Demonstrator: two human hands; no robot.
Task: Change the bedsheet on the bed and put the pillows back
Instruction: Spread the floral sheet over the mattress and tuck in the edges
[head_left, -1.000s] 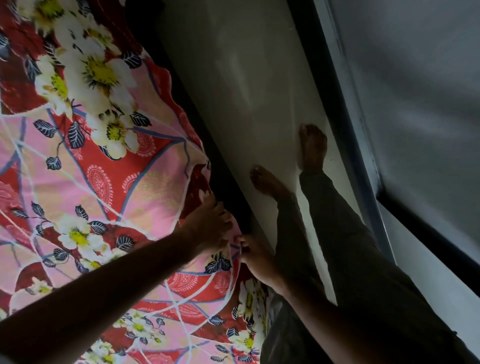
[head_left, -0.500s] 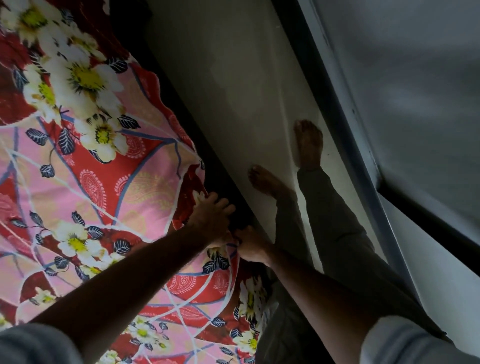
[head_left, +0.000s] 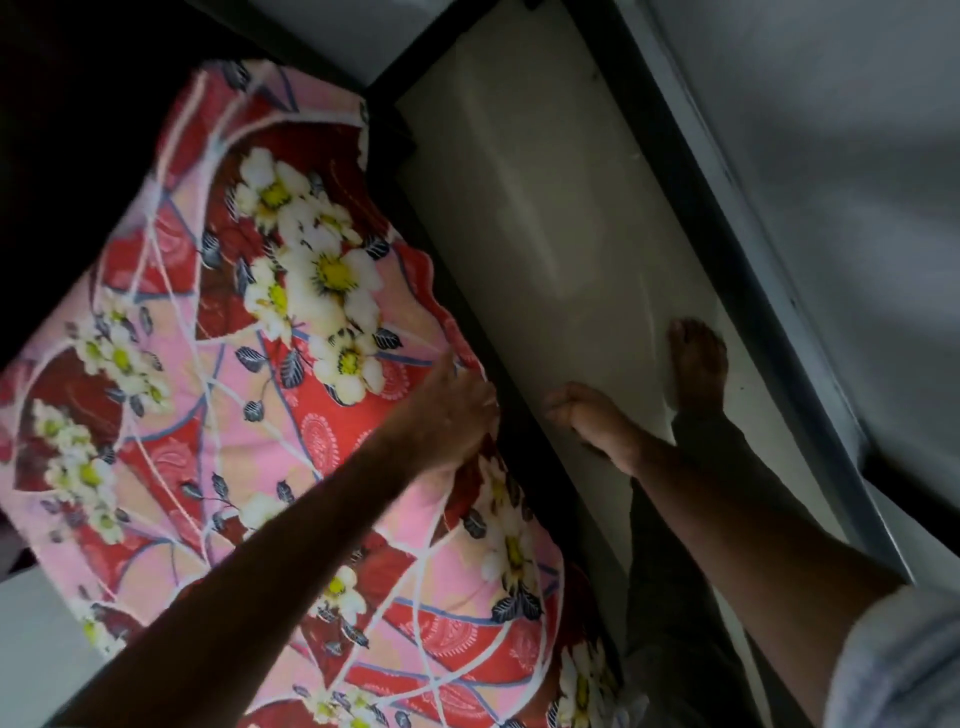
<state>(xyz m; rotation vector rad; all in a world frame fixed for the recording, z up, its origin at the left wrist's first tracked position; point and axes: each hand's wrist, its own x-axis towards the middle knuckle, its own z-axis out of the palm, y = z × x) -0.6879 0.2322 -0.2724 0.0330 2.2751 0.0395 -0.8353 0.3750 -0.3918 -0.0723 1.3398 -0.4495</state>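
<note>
The red and pink bedsheet (head_left: 249, 395) with white flowers is spread over the bed and fills the left half of the view. My left hand (head_left: 452, 410) lies on the sheet at the bed's right edge, with its fingers straight and pressing the cloth down. Just right of that edge, over the dark gap beside the bed, my right hand (head_left: 587, 421) hangs apart from the sheet. Its fingers are loosely curled and nothing shows in them. The view is blurred by motion. No pillow is in view.
A pale floor strip (head_left: 545, 234) runs between the bed and a grey wall (head_left: 831, 208) with a dark skirting. My bare foot (head_left: 696, 358) and dark trouser leg (head_left: 675, 597) stand on it. The bed's far corner (head_left: 363, 114) is near the top.
The view has swung towards the bed's far corner. My left hand slid along the sheet's edge, and my right hand came off the sheet and moved right.
</note>
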